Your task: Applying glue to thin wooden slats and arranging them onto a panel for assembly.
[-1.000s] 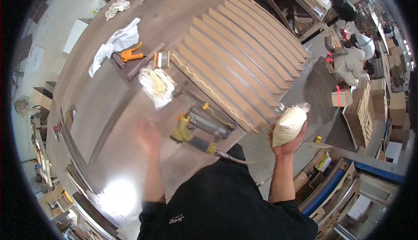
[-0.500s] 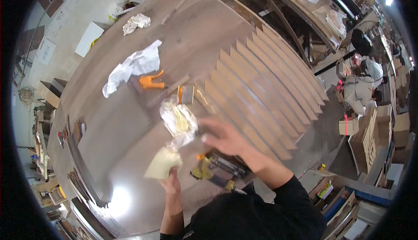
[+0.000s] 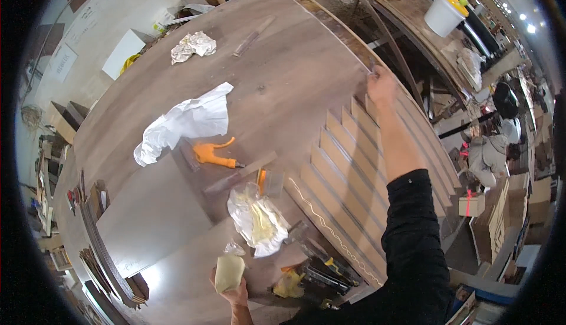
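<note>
While one bag [image 3: 229, 275] is held above the table [image 3: 295, 89], one blow gun [image 3: 215, 153], one nail gun [image 3: 315, 278] and three white sheets [image 3: 194, 117] are counted there, one sheet spread and two crumpled. The number of boards [image 3: 348, 174], overlapped to the right of the blow gun, cannot be told, as some are covered by the right arm [image 3: 405, 148]. The bag is gripped by the left hand [image 3: 234, 294] on the near side of the blow gun, well apart from it; the fingers are curled around it, their tips mostly hidden. The right hand [image 3: 382, 86] is stretched beyond and right of the blow gun, fingers bent at the table's far edge; whether anything is pinched cannot be told. The bag's long axis is directed away from the body, its clear, gathered end pointed roughly toward the blow gun.
</note>
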The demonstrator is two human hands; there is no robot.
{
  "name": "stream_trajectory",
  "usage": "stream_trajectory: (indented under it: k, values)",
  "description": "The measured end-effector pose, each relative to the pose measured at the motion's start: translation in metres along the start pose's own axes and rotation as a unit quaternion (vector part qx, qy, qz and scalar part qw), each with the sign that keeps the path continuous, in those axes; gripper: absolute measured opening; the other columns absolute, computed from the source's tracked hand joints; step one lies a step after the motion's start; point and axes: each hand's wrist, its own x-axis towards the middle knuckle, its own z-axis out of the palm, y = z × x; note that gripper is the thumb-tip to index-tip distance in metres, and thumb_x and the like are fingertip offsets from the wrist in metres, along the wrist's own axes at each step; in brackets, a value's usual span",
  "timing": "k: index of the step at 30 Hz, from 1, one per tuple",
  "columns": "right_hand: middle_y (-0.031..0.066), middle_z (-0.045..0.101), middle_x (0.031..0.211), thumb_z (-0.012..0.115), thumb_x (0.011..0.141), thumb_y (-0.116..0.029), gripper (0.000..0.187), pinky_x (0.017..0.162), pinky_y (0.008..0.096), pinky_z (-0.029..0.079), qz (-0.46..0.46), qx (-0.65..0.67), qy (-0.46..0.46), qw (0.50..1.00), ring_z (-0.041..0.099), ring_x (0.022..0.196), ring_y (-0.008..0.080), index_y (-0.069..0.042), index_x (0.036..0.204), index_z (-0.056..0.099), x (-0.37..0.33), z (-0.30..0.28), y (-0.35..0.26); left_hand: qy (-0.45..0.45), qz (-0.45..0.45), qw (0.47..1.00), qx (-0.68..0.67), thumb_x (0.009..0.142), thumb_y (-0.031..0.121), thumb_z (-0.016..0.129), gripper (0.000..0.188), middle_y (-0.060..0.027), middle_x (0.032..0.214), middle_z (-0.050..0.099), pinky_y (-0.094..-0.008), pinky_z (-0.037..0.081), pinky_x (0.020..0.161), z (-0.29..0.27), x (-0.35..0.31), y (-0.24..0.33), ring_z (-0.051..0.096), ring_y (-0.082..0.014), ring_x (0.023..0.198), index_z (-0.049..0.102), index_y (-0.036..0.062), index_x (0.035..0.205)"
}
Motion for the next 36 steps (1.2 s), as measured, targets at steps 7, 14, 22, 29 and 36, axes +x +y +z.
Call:
stream_trajectory:
  k: [7, 14, 22, 29, 36]
  values:
    - [0.0074, 0.065, 0.13, 0.061, 0.09, -0.04, 0.043, 0.103, 0.0615, 0.039, 0.135, -0.231, -0.09, 0.959, 0.06, 0.122, 0.0335, -0.027, 0.131, 0.063, 0.059, 0.03, 0.017, 0.012, 0.024, 0.995, 0.101, 0.066, 0.026, 0.079, 0.07, -0.0159, 0.122, 0.053, -0.0433, 0.046, 0.096, 0.003, -0.005, -0.012, 0.056, -0.0332, 0.11, 0.055, -0.0017, 0.126]
    - [0.0164, 0.065, 0.127, 0.065, 0.091, -0.029, 0.036, 0.098, 0.0444, 0.046, 0.044, 0.04, -0.039, 0.997, 0.061, 0.118, 0.0279, -0.012, 0.123, 0.069, 0.064, 0.029, 0.052, 0.009, 0.038, 0.999, -0.013, 0.068, 0.027, 0.082, 0.072, -0.0158, 0.118, 0.061, -0.0423, 0.048, 0.094, 0.014, 0.01, 0.03, 0.061, -0.0308, 0.107, 0.053, -0.0008, 0.127]
    - [0.0091, 0.062, 0.118, 0.057, 0.096, -0.007, 0.034, 0.088, 0.0295, 0.048, 0.043, 0.413, -0.181, 0.892, 0.059, 0.1, 0.0149, 0.001, 0.129, 0.059, -0.182, -0.127, 0.025, -0.029, -0.026, 0.999, 0.008, 0.063, 0.02, 0.085, 0.072, -0.0156, 0.114, 0.061, -0.0424, 0.05, 0.092, 0.003, 0.009, 0.02, 0.062, -0.0312, 0.106, 0.055, 0.0014, 0.126]
    - [0.0066, 0.065, 0.099, 0.058, 0.097, -0.02, 0.017, 0.084, 0.0326, 0.049, 0.243, 0.749, -0.167, 0.593, 0.059, 0.088, 0.0137, -0.009, 0.109, 0.062, -0.38, -0.235, 0.012, -0.043, -0.04, 0.997, 0.051, 0.071, 0.014, 0.081, 0.06, -0.0172, 0.115, 0.065, -0.0407, 0.049, 0.094, -0.01, 0.023, 0.06, 0.062, -0.0313, 0.109, 0.055, 0.0007, 0.124]
    - [-0.0039, 0.053, 0.085, 0.05, 0.103, -0.031, 0.019, 0.074, 0.0378, 0.049, 0.32, 0.631, -0.383, 0.594, 0.056, 0.076, 0.0145, -0.017, 0.111, 0.059, -0.551, -0.288, -0.069, -0.191, -0.101, 0.928, -0.303, 0.084, 0.007, 0.07, 0.05, -0.0082, 0.118, 0.064, -0.0329, 0.05, 0.093, -0.053, -0.034, 0.1, 0.06, -0.0175, 0.108, 0.05, -0.0015, 0.129]
